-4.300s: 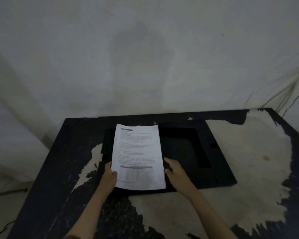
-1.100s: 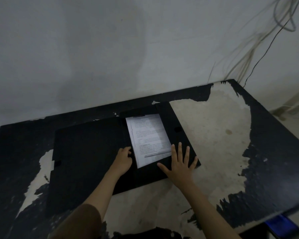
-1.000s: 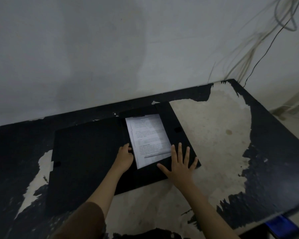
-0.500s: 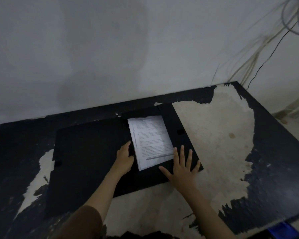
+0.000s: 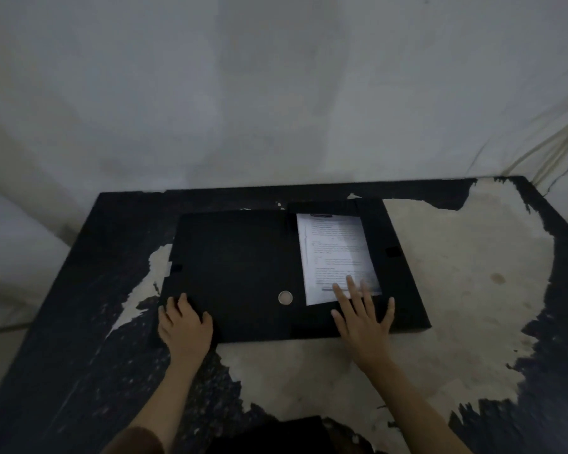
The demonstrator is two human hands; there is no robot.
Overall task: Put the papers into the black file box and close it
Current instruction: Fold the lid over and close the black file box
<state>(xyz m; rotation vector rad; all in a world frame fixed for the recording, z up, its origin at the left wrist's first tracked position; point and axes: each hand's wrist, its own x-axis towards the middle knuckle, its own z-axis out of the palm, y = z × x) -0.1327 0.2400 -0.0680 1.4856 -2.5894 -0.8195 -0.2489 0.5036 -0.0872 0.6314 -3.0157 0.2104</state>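
Note:
The black file box (image 5: 243, 267) lies opened out flat on the table. Its wide lid is spread to the left, and a small metal ring (image 5: 285, 297) shows near the spine. The white printed papers (image 5: 336, 253) lie in the tray on the right side. My left hand (image 5: 184, 324) sits at the lid's near left corner, fingers curled over the edge. My right hand (image 5: 363, 317) is spread flat on the near rim of the tray, fingertips resting on the bottom edge of the papers.
The table (image 5: 456, 290) is black with large worn pale patches and stands against a grey wall. Loose cables (image 5: 551, 149) hang at the back right corner. A dark object (image 5: 286, 434) shows at the near edge.
My left hand has moved from beside the papers to the lid's near left corner. My right hand has slid up so its fingertips touch the papers.

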